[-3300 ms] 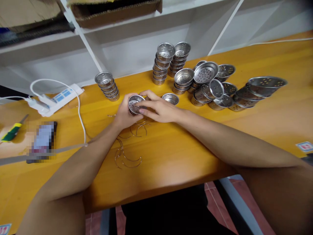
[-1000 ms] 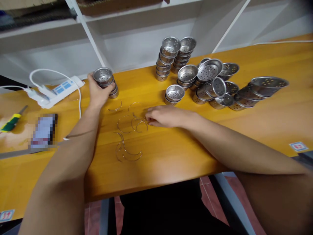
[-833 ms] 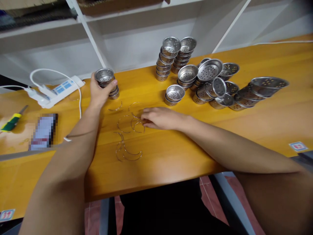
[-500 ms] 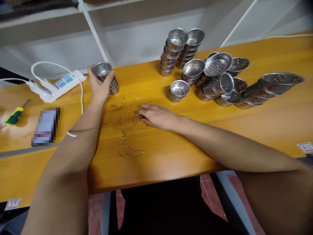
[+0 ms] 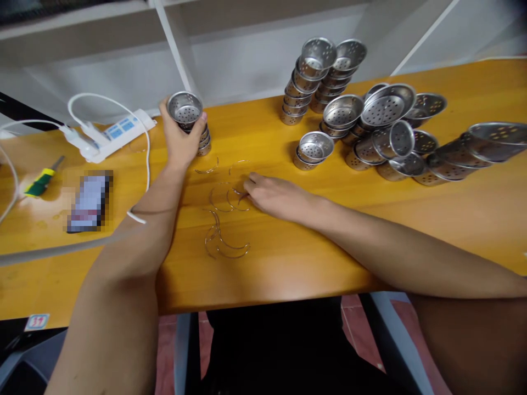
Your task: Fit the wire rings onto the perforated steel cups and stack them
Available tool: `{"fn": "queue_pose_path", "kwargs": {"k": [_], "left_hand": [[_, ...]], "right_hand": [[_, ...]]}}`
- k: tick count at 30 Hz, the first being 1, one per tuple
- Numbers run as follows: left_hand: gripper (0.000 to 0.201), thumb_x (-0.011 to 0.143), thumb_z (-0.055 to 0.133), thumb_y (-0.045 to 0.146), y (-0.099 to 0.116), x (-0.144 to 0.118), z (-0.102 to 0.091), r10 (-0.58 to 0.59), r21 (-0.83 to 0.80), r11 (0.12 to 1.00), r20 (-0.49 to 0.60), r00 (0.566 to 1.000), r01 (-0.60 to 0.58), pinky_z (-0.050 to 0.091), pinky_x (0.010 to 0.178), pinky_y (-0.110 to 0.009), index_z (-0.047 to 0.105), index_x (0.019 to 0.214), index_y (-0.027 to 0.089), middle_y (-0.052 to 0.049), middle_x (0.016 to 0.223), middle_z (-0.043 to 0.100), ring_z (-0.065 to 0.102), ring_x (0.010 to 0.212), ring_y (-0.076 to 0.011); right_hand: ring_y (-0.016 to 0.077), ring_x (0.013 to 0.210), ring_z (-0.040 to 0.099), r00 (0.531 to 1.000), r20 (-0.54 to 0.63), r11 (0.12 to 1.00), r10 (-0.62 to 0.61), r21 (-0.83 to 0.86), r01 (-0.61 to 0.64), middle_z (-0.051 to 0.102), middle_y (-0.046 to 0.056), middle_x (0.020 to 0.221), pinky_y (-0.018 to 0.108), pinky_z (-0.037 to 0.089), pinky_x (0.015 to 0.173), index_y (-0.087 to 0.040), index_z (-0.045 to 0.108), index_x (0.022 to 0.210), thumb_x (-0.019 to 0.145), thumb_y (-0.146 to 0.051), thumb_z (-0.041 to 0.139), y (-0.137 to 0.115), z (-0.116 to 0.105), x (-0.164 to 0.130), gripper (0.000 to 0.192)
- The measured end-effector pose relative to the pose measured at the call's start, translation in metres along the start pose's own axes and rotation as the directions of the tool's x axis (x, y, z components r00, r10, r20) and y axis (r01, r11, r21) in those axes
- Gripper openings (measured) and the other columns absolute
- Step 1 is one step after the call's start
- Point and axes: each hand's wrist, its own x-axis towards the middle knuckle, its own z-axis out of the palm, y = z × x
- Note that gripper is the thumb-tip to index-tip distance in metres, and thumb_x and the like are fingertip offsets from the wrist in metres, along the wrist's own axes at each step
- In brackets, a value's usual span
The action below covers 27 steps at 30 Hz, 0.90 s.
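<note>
1. Perforated cup (image 5: pixel 185 107), far left on orange table (image 5: pixel 411 219), gripped by left hand (image 5: pixel 180 144) atop short stack (image 5: pixel 203 144).
2. Right hand (image 5: pixel 275 195) pinches wire ring (image 5: pixel 237 198).
3. White shelving (image 5: pixel 173 38) behind.

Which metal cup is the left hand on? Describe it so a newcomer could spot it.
On the yellow table, look right of the white power strip. A short stack of cups stands there alone; the left hand grips its top cup, apart from the big heap.

Orange wooden table (image 5: pixel 453 219), white shelving (image 5: pixel 247 49) behind
</note>
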Motion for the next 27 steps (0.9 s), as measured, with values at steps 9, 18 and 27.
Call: {"fn": "queue_pose_path", "kwargs": {"k": [9,18,27], "left_hand": [[0.117,0.086,0.084,0.118,0.036,0.003,0.005,0.251,0.107,0.966,-0.157,0.955,-0.237,0.04,0.157,-0.071,0.048,0.162,0.036,-0.014,0.174,0.058,0.052,0.178,-0.0416],[0.113,0.085,0.097,0.105,0.048,-0.067,0.072,0.169,-0.423,0.905,0.265,0.949,-0.043,0.065,0.131,-0.069,0.052,0.16,0.034,-0.014,0.154,0.067,0.073,0.154,-0.0481],[0.12,0.083,0.106,0.1,0.004,-0.079,0.077,0.266,-0.566,0.824,0.319,0.91,-0.043,0.068,0.131,-0.064,0.053,0.167,0.032,-0.017,0.16,0.069,0.078,0.15,-0.0439]], "right_hand": [[0.0292,0.106,0.081,0.978,0.196,0.997,0.071,-0.006,-0.072,0.089,0.023,0.132,0.037,0.038,0.072,-0.009,0.088,0.13,0.117,-0.006,0.067,-0.006,-0.033,-0.011,0.024],[0.0248,0.093,0.073,0.994,0.104,0.987,0.032,0.151,-0.048,0.087,0.014,0.116,0.036,0.033,0.072,-0.018,0.077,0.11,0.111,-0.01,0.076,0.005,-0.03,-0.014,0.008],[0.0153,0.073,0.066,0.983,-0.174,0.612,-0.057,0.772,0.172,0.073,-0.005,0.084,0.03,0.049,0.073,-0.022,0.077,0.119,0.1,-0.013,0.079,0.05,-0.02,-0.006,0.022]]}}
